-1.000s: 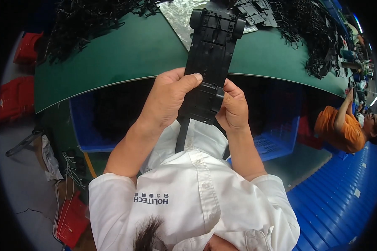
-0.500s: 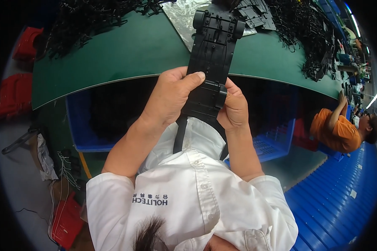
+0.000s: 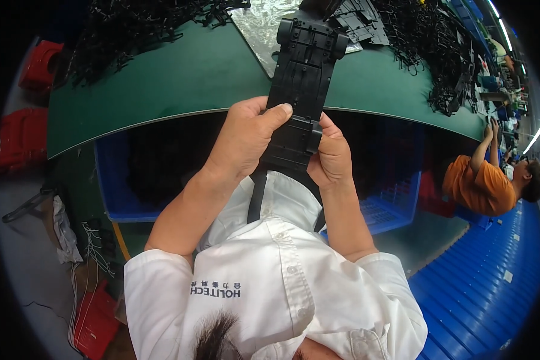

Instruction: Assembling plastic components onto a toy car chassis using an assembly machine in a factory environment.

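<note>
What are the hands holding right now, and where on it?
Both the left hand and right hand grip one long black plastic chassis-like part at its near end, thumbs on top; the far end juts over the green table.

The long plastic chassis [image 3: 302,90] is held between the left hand [image 3: 243,141] and the right hand [image 3: 330,157], its near end off the workbench [image 3: 180,84], its far end over the near edge. A foil sheet [image 3: 261,27] lies behind it at the far edge. Heaps of parts [image 3: 132,24] lie in the far left corner, more parts [image 3: 438,54] along the right edge. Crates [image 3: 390,198] sit under the near edge. A seated co-worker [image 3: 483,183] is off the right end.
</note>
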`<action>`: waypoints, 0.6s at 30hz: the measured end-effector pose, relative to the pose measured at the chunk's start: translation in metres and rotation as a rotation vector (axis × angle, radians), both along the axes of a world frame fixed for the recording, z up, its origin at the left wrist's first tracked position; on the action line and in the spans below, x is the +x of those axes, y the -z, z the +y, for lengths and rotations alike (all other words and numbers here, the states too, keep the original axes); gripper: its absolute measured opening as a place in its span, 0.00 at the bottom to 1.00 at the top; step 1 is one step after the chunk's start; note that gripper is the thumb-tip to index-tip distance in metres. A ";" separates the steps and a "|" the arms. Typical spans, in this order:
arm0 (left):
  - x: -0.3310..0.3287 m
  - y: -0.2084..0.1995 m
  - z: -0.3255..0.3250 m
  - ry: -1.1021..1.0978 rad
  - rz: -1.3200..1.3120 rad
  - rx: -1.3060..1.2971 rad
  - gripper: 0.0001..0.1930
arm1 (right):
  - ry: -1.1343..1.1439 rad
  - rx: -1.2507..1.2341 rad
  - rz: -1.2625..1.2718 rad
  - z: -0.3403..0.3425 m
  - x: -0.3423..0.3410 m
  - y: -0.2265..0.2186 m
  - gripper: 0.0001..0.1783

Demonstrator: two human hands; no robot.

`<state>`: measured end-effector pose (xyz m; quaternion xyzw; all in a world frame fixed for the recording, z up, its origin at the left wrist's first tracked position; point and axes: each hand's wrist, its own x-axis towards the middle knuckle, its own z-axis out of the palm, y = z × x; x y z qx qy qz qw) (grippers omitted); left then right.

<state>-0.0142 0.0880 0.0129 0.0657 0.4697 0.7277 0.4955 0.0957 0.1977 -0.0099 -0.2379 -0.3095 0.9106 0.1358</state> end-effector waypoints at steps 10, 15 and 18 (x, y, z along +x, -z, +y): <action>-0.013 0.002 -0.021 0.004 -0.227 0.174 0.11 | -0.011 0.256 0.056 -0.023 -0.012 -0.034 0.08; -0.013 0.030 -0.037 0.021 -0.354 0.748 0.13 | -0.010 0.588 0.158 -0.053 -0.022 -0.048 0.04; -0.009 0.035 -0.039 0.035 -0.288 0.961 0.09 | -0.025 1.069 0.197 -0.066 -0.021 -0.062 0.03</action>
